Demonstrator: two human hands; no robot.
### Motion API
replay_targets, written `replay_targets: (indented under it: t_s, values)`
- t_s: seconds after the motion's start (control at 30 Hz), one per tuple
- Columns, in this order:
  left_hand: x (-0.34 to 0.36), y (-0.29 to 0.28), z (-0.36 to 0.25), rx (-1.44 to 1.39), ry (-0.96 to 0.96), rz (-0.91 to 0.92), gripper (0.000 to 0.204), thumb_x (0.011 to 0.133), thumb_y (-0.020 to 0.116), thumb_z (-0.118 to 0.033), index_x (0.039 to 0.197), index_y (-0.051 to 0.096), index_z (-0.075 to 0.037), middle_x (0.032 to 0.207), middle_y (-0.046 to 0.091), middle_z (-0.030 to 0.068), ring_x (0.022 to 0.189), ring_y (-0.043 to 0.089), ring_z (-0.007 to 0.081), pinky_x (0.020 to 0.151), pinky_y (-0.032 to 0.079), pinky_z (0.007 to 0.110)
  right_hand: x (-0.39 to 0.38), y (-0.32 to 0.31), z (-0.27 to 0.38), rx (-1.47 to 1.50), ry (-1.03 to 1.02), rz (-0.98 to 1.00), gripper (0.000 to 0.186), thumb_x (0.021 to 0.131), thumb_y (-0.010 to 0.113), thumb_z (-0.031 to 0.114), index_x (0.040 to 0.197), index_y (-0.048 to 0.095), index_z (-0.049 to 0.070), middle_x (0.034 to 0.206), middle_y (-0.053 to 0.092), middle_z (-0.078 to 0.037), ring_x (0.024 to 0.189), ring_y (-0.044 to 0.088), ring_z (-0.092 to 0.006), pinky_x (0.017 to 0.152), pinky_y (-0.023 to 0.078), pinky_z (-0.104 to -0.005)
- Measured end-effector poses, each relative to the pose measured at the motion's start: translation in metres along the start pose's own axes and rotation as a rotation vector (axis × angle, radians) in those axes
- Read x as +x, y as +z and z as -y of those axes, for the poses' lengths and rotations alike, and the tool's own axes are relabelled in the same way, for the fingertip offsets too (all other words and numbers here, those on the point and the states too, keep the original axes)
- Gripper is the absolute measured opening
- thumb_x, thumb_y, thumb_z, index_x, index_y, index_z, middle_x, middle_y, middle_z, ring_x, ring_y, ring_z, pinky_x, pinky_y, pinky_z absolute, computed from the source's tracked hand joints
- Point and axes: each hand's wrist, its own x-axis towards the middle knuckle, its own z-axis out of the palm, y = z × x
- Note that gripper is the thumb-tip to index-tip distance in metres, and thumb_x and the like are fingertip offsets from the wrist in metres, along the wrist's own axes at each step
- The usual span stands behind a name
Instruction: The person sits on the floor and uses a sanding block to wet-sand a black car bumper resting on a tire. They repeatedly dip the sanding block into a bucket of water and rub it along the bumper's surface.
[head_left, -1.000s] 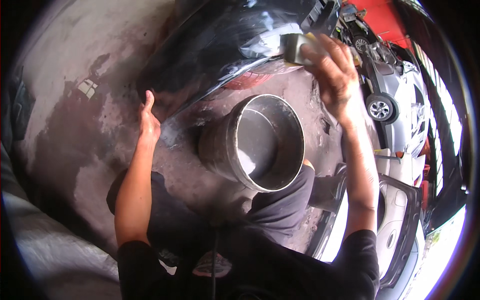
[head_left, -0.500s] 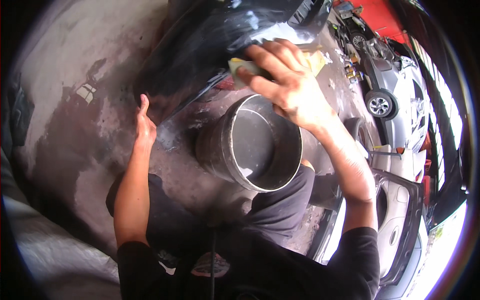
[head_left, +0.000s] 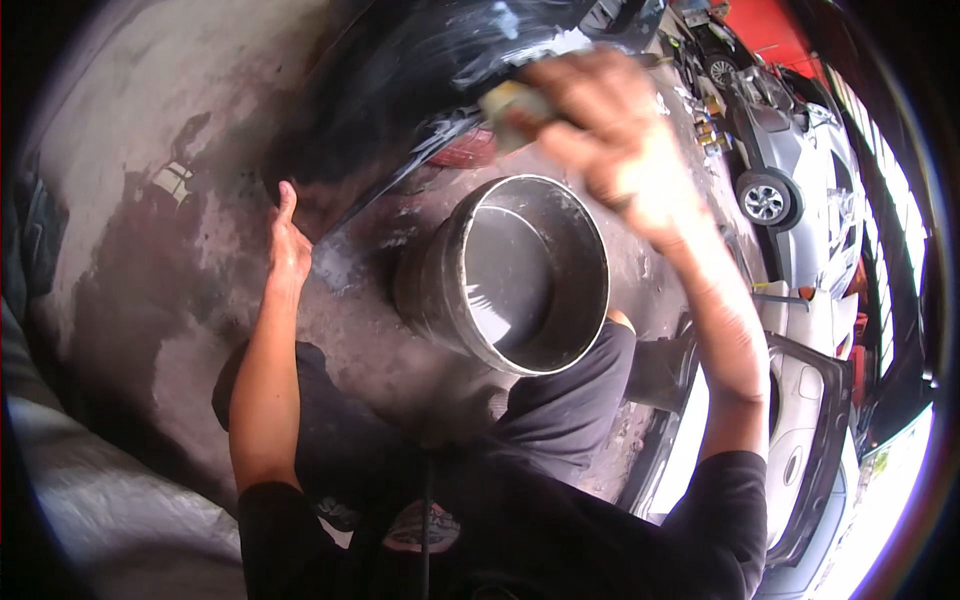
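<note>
A glossy black car bumper (head_left: 400,90) lies tilted in front of me, with white smears and wet shine on it. My left hand (head_left: 288,245) grips its near left edge, thumb up and the other fingers hidden. My right hand (head_left: 610,130), blurred by motion, is closed on a small pale green and yellow sponge-like pad (head_left: 515,110) at the bumper's right side. Whether the pad touches the surface I cannot tell. Below that hand, a dark round bucket (head_left: 430,290) stands tilted by my right knee, holding grey water (head_left: 510,275).
The concrete floor (head_left: 130,330) has wet patches at left. A reddish round object (head_left: 465,150) shows under the bumper. To the right are a silver car (head_left: 800,160), a loose door panel (head_left: 790,450) and several small cans (head_left: 712,138). A pale sheet (head_left: 120,510) lies at lower left.
My right hand has moved right and slightly up with the pad, away from above the bucket's rim. My left hand keeps its place on the bumper's edge.
</note>
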Motion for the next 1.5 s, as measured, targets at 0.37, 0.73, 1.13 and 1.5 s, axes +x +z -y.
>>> replay_targets:
  t_s: [0.37, 0.73, 1.13, 1.5]
  values:
    - [-0.004, 0.014, -0.004, -0.011, 0.079, -0.162, 0.095, 0.095, 0.073, -0.067, 0.159, 0.044, -0.004, 0.159, 0.053, 0.0139, 0.147, 0.052, 0.0291, 0.126, 0.039, 0.048, -0.003, 0.007, 0.011, 0.029, -0.021, 0.004, 0.046, 0.079, 0.070, 0.025, 0.124, 0.076, 0.018, 0.133, 0.067, -0.011, 0.126, 0.063, -0.0332, 0.108, 0.050, -0.0526]
    - [-0.029, 0.040, -0.020, -0.082, 0.021, -0.045, 0.101, 0.094, 0.075, -0.065, 0.164, 0.031, -0.007, 0.161, 0.047, 0.0152, 0.148, 0.049, 0.0305, 0.123, 0.041, 0.054, -0.001, 0.018, 0.014, 0.141, 0.092, -0.076, 0.038, 0.082, 0.069, 0.019, 0.120, 0.074, 0.015, 0.135, 0.067, -0.014, 0.127, 0.063, -0.0335, 0.107, 0.050, -0.0504]
    - [-0.019, 0.022, -0.019, -0.146, 0.054, 0.064, 0.085, 0.098, 0.072, -0.064, 0.158, 0.045, -0.011, 0.152, 0.057, 0.0108, 0.140, 0.057, 0.0281, 0.121, 0.045, 0.051, -0.001, 0.022, 0.027, 0.211, 0.220, -0.137, 0.044, 0.083, 0.071, 0.020, 0.125, 0.072, 0.006, 0.145, 0.063, -0.019, 0.126, 0.062, -0.0391, 0.105, 0.049, -0.0496]
    - [-0.018, 0.028, -0.020, -0.018, 0.034, -0.012, 0.098, 0.097, 0.066, -0.073, 0.166, 0.035, -0.010, 0.169, 0.039, 0.0132, 0.154, 0.042, 0.0299, 0.125, 0.038, 0.055, -0.085, 0.006, -0.031, 0.079, 0.731, -0.233, 0.061, 0.089, 0.084, 0.017, 0.146, 0.064, 0.016, 0.109, 0.074, -0.015, 0.106, 0.070, -0.0376, 0.090, 0.058, -0.0478]
